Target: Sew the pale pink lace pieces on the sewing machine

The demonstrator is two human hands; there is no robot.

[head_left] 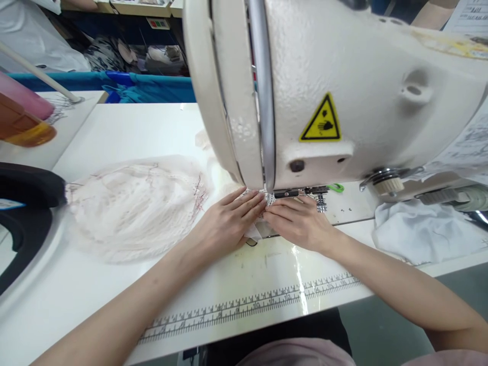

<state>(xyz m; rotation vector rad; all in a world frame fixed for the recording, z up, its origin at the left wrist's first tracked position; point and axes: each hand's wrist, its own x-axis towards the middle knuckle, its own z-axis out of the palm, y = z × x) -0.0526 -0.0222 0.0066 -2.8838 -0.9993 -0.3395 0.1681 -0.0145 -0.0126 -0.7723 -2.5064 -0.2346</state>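
Both my hands rest on the white table just below the head of a cream sewing machine [343, 76]. My left hand [224, 221] lies flat with fingers stretched out, pressing a small pale piece of fabric [254, 231] toward the needle area. My right hand [297, 221] lies opposite it, fingers extended and close together, fingertips on the same fabric beside the presser foot [321, 203]. The fingertips of both hands nearly meet under the machine head. The needle itself is hidden by the machine.
A pile of pale lace pieces [137, 203] lies on the table left of my hands. A printed ruler [251, 305] runs along the table's front edge. White cloth [415, 231] is bunched at the right. A black object [26, 203] sits at far left.
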